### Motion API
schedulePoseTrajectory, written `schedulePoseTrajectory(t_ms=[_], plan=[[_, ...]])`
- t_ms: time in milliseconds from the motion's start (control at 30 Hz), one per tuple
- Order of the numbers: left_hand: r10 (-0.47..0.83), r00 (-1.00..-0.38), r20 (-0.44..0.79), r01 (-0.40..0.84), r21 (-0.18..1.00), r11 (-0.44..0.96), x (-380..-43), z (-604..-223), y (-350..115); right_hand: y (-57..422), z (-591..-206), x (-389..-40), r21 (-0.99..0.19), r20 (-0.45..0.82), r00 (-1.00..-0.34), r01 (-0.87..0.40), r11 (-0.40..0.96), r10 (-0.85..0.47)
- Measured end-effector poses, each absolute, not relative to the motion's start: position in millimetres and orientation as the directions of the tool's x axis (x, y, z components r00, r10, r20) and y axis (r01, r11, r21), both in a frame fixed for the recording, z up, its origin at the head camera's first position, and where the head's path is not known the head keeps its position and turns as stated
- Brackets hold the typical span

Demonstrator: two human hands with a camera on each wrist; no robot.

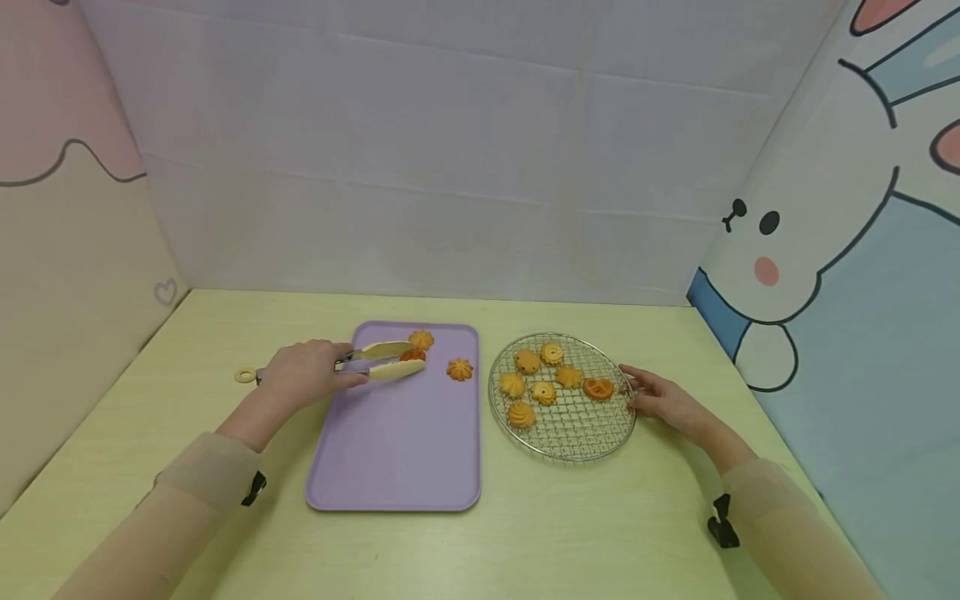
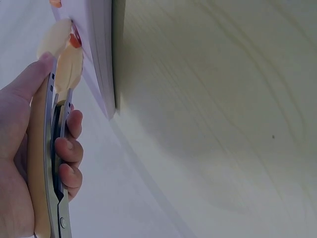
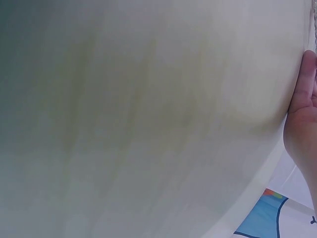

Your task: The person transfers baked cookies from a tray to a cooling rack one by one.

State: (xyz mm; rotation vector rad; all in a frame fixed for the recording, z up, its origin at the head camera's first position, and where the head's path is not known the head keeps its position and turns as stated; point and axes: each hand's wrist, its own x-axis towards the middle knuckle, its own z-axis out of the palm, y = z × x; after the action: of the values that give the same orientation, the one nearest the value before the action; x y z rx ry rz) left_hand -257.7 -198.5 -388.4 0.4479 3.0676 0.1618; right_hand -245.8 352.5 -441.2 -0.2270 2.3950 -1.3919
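Observation:
My left hand [image 1: 309, 372] grips a pair of tongs [image 2: 42, 148] with cream tips, held above the purple tray [image 1: 401, 450]. Between the tips lies a reddish-brown cookie [image 1: 412, 356], partly hidden; the views do not show whether it is clamped. A flower-shaped cookie [image 1: 422, 339] sits just behind it and another flower-shaped cookie [image 1: 460, 369] near the tray's right edge. My right hand [image 1: 667, 406] touches the right rim of a round wire rack [image 1: 581, 433], its fingers fairly straight. The right wrist view shows little of this contact.
On the rack's left and upper part lie several cookies, including a pretzel [image 1: 598, 388] and a swirled cookie [image 1: 521, 415]. Tray and rack stand side by side on a pale wooden table [image 1: 555, 533]. A white wall [image 1: 450, 167] rises behind, with painted panels on both sides.

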Motion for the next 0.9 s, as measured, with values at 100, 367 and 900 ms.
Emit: schedulePoseTrajectory(t_ms=[100,367,900], plan=[[0.286,-0.958,-0.009,0.283,0.105,0.953,-258.1,-389.5,-199.1,352.9,-442.2,-246.8,-0.861,-0.223,-0.924,0.037,0.508,-0.312],[0.289,-0.957,0.036,0.291,0.085,0.953,-256.9,-390.5,-198.2,353.5,-444.3,-248.4,-0.851,-0.235,-0.925,0.047,0.524,-0.298],[0.288,-0.957,0.045,0.291,0.083,0.953,-254.0,-388.1,-197.8,351.2,-444.6,-248.1,-0.851,-0.234,-0.926,0.048,0.522,-0.296]])
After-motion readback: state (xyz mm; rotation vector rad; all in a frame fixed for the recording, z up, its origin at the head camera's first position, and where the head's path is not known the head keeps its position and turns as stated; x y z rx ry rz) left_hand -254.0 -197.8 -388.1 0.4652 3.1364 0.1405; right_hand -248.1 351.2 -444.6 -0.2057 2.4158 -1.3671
